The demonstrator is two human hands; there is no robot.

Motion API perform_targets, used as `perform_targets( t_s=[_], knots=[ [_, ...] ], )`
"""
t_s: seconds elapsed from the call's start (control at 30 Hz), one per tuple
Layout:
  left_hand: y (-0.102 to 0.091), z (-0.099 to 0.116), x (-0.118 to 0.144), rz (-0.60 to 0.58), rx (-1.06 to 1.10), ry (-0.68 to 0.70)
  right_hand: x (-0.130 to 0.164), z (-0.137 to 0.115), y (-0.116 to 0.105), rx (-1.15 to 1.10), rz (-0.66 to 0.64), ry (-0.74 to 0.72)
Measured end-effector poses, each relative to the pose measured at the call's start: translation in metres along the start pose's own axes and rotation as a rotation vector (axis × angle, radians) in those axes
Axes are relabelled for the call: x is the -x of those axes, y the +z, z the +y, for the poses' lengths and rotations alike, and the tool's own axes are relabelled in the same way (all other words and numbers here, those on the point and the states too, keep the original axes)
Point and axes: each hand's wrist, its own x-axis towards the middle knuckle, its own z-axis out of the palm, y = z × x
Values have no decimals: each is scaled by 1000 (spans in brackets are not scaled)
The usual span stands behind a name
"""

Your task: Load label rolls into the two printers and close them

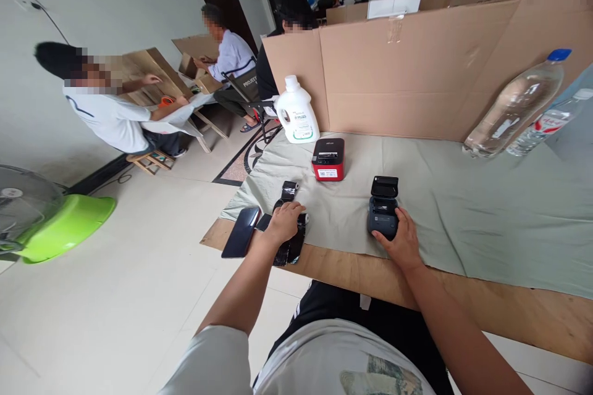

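We see the left hand [283,221] lying palm down on a black ribbon [291,241], fingers curled loosely over it; whether it grips the ribbon or just rests there we cannot tell. The ribbon sits at the near left edge of the cloth [463,210], and one rolled end [290,187] sticks out beyond the fingers. Just left of the hand lies a dark phone [241,232], screen up, partly overhanging the table [509,311]. The right hand [402,239] grasps a grey printer [382,215] from the near side, thumb on its front, fingers round its right flank. The printer's lid [384,186] stands open, tilted away from us. Beyond it, apart, sits a red printer [328,159], and behind that a white jug [296,111] against a cardboard wall [417,68]. Two clear bottles [514,105] lean at far right. Three other people sit at cardboard in the back left. A green basin [65,225] sits on the floor at left, beside a fan [18,203].
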Motion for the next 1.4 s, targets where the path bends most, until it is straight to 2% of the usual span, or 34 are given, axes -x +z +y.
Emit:
perform_targets(
  t_s=[0.1,0.2,0.27,0.33,0.47,0.57,0.63,0.73,0.87,1.07,1.27,1.4],
  knots=[
    [8,5,-11,-97,-36,9,0,0,0,-10,-16,16],
    [8,7,-18,-116,-17,5,0,0,0,-12,-7,7],
    [2,10,-22,-114,117,49,-1,-1,1,-10,6,-5],
    [-9,17,-26,-158,359,131,-1,-1,1,-8,16,-13],
    [-36,54,-39,-406,862,392,-1,-4,0,-10,12,6],
    [-47,99,-58,-457,1000,558,-1,-5,-1,-18,24,-9],
    [-47,130,-74,-403,939,594,-2,-5,-3,-27,61,-45],
    [-40,168,-98,-285,647,581,-3,-5,-7,-39,112,-93],
    [-31,197,-117,-221,236,499,-4,-4,-10,-47,116,-86],
    [-34,210,-117,-230,14,475,-3,-2,-7,-95,110,-67],
    [-43,218,-117,-318,-49,460,-2,-1,-8,-140,87,-89],
    [-38,220,-121,-316,-44,454,-3,-2,-10,-140,36,-67]
  ],
)
